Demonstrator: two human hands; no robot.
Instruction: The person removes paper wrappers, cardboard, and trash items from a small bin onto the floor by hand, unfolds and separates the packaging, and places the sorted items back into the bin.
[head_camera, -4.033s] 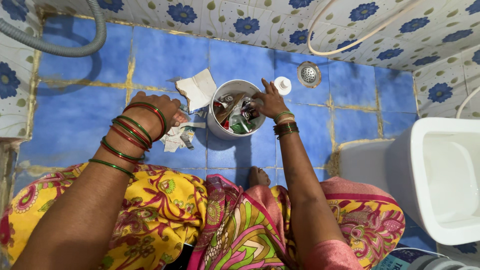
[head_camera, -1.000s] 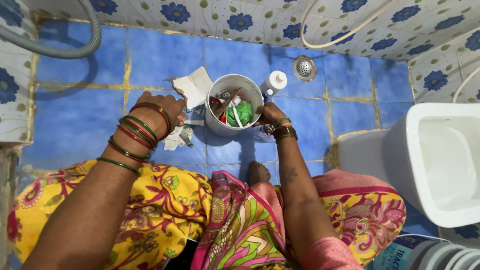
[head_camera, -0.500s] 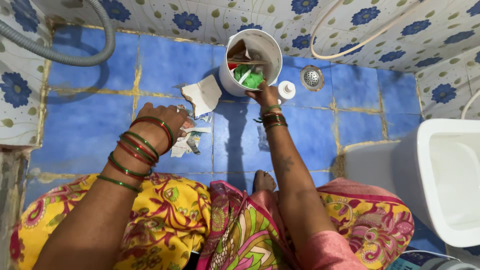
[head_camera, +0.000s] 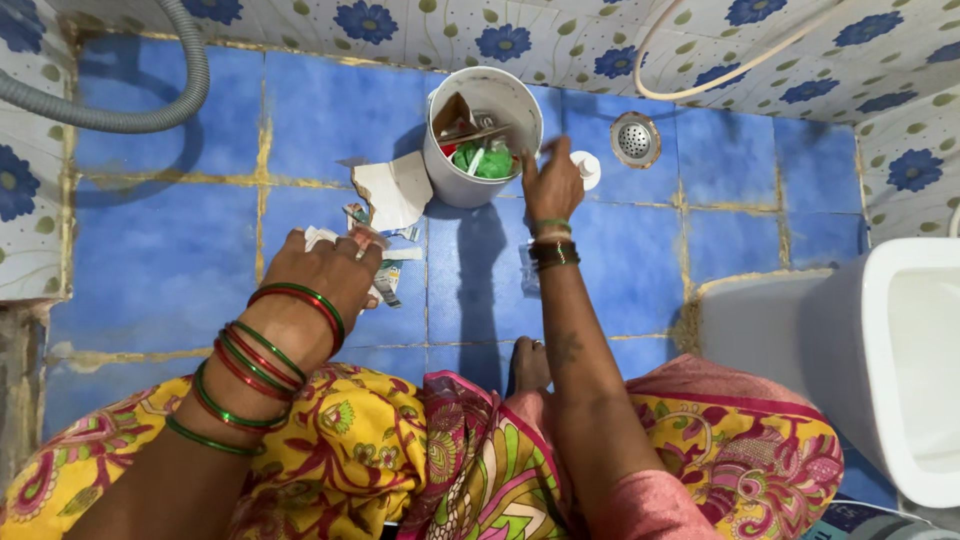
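Observation:
A white waste bin (head_camera: 452, 180), full of wrappers and a green scrap, stands on the blue tiled floor close to the back wall. My right hand (head_camera: 552, 182) is just right of its rim with the fingers spread and nothing in them, partly covering a small white bottle (head_camera: 589, 168). My left hand (head_camera: 325, 268) is down on the floor with its fingers curled around paper scraps (head_camera: 388, 280); a white bit sticks out beside the knuckles. A torn piece of white card (head_camera: 395, 190) lies between that hand and the bin.
A grey ribbed hose (head_camera: 120, 115) curves along the left wall. A round metal floor drain (head_camera: 635, 138) sits right of the bottle. The white toilet (head_camera: 920, 370) fills the right edge. A clear wrapper (head_camera: 528, 268) lies under my right wrist. My bare foot (head_camera: 528, 362) shows below.
My right hand carried the bin away from me, set it down by the back wall and let go. My left hand drew back a little over the scraps.

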